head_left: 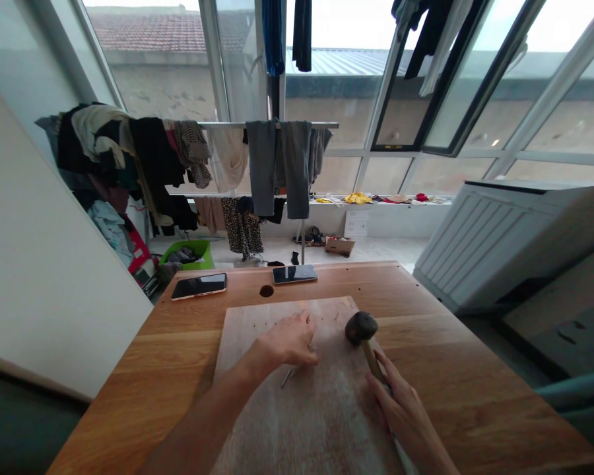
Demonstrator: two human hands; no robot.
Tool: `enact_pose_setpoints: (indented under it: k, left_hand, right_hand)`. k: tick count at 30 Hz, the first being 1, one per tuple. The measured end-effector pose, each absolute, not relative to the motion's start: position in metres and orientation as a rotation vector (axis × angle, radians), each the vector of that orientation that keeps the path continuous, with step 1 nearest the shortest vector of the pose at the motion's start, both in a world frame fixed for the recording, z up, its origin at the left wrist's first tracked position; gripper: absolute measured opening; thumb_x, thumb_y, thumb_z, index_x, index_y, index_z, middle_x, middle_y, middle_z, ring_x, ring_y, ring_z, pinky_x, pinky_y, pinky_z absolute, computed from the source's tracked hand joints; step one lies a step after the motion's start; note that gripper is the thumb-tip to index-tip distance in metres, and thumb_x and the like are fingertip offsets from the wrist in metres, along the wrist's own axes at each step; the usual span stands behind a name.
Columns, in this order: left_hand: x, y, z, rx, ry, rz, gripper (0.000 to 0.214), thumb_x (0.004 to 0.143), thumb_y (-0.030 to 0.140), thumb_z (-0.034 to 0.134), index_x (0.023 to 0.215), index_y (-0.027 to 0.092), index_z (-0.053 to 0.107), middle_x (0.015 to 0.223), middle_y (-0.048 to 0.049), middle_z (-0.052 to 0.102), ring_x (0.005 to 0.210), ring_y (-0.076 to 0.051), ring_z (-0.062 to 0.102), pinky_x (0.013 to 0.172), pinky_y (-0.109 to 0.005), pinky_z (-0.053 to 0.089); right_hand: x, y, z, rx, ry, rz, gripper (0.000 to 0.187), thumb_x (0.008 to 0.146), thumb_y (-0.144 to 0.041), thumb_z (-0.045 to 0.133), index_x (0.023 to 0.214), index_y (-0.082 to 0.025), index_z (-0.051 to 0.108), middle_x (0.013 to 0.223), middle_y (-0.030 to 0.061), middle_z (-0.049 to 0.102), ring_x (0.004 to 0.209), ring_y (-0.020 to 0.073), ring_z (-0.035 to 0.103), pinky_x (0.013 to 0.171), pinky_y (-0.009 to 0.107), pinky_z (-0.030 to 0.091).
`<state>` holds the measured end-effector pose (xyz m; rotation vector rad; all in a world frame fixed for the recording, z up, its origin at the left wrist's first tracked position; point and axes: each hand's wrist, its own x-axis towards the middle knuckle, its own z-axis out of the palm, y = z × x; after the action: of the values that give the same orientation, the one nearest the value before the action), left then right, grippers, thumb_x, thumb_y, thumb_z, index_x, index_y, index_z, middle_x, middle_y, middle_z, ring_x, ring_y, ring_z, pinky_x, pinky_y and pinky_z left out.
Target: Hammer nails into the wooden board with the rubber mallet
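My left hand (pixel 288 339) is over the upper middle of a pale wooden board (pixel 257 422), fingers curled and thumb pointing right. Whatever it pinches is too small to make out. Just below the thumb, a thin metal nail (pixel 287 378) lies on the board. My right hand (pixel 395 396) grips the wooden handle of a hammer (pixel 361 328). Its dark, blunt head is at the board's upper right edge. Small dark dots run in a row near the board's far edge, and a thin nail-like piece (pixel 336 316) is right of my left hand.
The board rests on a wooden table (pixel 455 369). Two phones, one on the left (pixel 198 286) and one in the middle (pixel 295 274), lie near the far edge beside a round hole (pixel 266 290). Beyond stand a clothes rack (pixel 321 125) and a green basket (pixel 205 256).
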<state>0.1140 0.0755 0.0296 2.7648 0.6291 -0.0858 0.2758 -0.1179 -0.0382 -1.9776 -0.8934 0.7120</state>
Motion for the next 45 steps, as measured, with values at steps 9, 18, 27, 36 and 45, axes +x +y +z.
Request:
enact_pose_setpoints:
  k: [9,18,27,36,45]
  left_hand:
    - [0.127,0.05,0.023,2.947,0.559,-0.048,0.018,0.078,0.018,0.057,0.089,0.009,0.069,0.106,-0.0178,0.064,0.098,-0.03,0.062,0.079,-0.036,0.051]
    - [0.139,0.096,0.009,2.561,0.668,0.279,0.007,0.081,0.013,0.059,0.082,0.015,0.065,0.079,-0.0049,0.068,0.073,-0.017,0.063,0.069,-0.024,0.047]
    - [0.155,0.104,-0.003,2.614,0.675,0.494,0.008,0.093,0.015,0.055,0.097,0.016,0.062,0.098,-0.0077,0.067,0.091,-0.02,0.065,0.083,-0.029,0.048]
    - [0.165,0.103,-0.015,2.607,0.621,0.481,0.005,0.09,0.013,0.059,0.094,0.016,0.061,0.093,-0.0073,0.067,0.087,-0.02,0.065,0.082,-0.032,0.05]
    - [0.16,0.104,-0.042,2.041,0.618,0.749,0.015,0.076,0.007,0.067,0.089,0.014,0.065,0.081,-0.0023,0.071,0.072,-0.014,0.067,0.071,-0.025,0.054]
  right_hand:
    - [0.27,-0.117,-0.03,-1.947,-0.841,0.786,0.081,0.083,-0.054,0.044,0.151,-0.013,0.03,0.076,0.0028,0.072,0.04,0.0169,0.055,0.04,0.029,0.043]
    - [0.271,-0.117,-0.035,-1.919,-0.85,0.767,0.074,0.086,-0.05,0.045,0.149,-0.015,0.033,0.065,-0.0018,0.067,0.04,0.0149,0.053,0.043,0.027,0.043]
    - [0.27,-0.118,-0.035,-1.901,-0.862,0.796,0.075,0.088,-0.051,0.042,0.151,-0.012,0.028,0.059,-0.0033,0.06,0.041,0.0164,0.052,0.042,0.028,0.041]
    - [0.272,-0.119,-0.035,-1.904,-0.859,0.7,0.07,0.084,-0.049,0.049,0.147,-0.019,0.042,0.068,0.0011,0.071,0.047,0.0188,0.06,0.048,0.029,0.047]
    - [0.27,-0.118,-0.03,-1.896,-0.872,0.784,0.075,0.086,-0.053,0.046,0.149,-0.014,0.034,0.067,-0.0006,0.067,0.044,0.0174,0.055,0.044,0.028,0.045]
